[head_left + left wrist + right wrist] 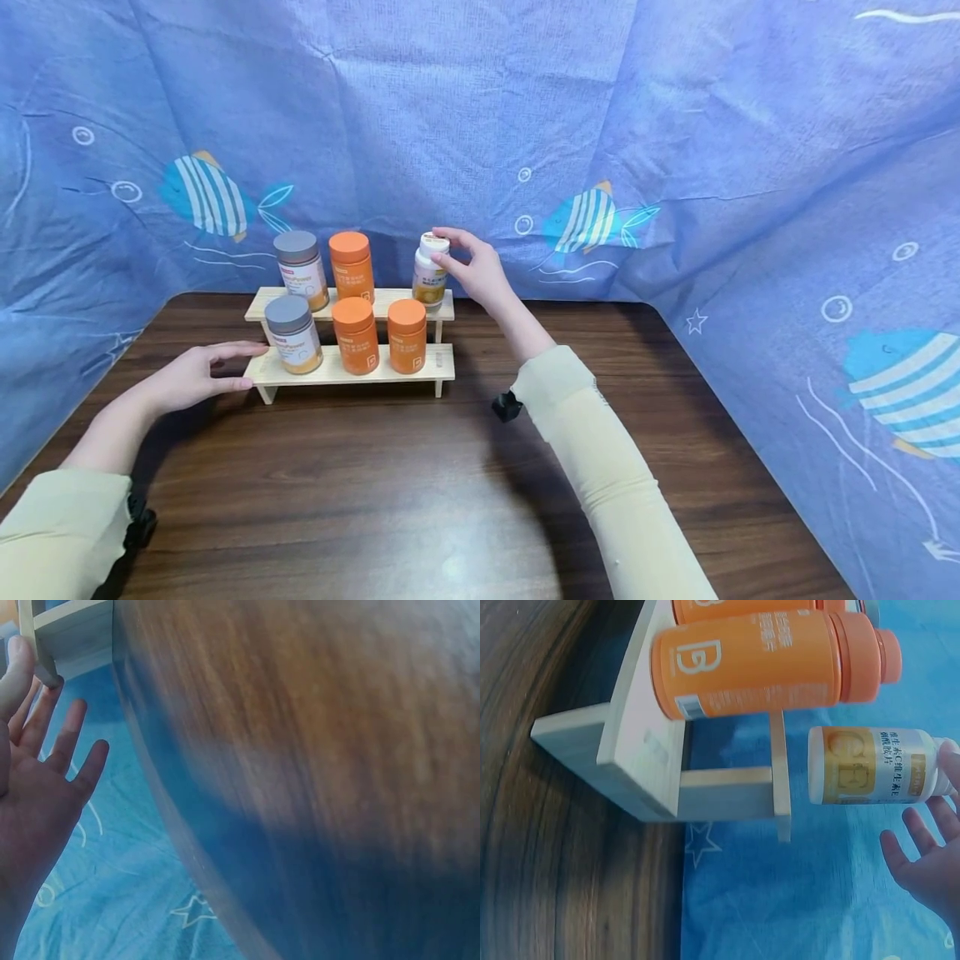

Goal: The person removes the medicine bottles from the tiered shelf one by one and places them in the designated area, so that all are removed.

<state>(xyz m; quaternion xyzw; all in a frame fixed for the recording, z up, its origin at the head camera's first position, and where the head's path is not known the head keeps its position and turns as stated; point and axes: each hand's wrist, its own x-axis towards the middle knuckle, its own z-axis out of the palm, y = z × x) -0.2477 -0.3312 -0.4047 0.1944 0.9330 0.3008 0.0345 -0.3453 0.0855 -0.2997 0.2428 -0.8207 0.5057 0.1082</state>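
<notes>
My right hand [483, 271] pinches a small white bottle [430, 279] by its cap at the right end of the upper board. In the right wrist view the bottle [870, 765], with its yellow label, has a gap between its base and the board. My left hand [187, 379] touches the left end of the two-tier wooden shelf [255, 367] with straight fingers; the left wrist view has its other fingers spread. On the lower board stand a grey-lidded jar [294, 335] and two orange jars [356, 337]. Another grey-lidded jar [302, 271] and an orange jar [351, 267] stand above.
The shelf stands toward the back of a dark brown wooden table [360, 483]. A blue cloth [480, 108] printed with striped fish hangs behind the table and along its sides.
</notes>
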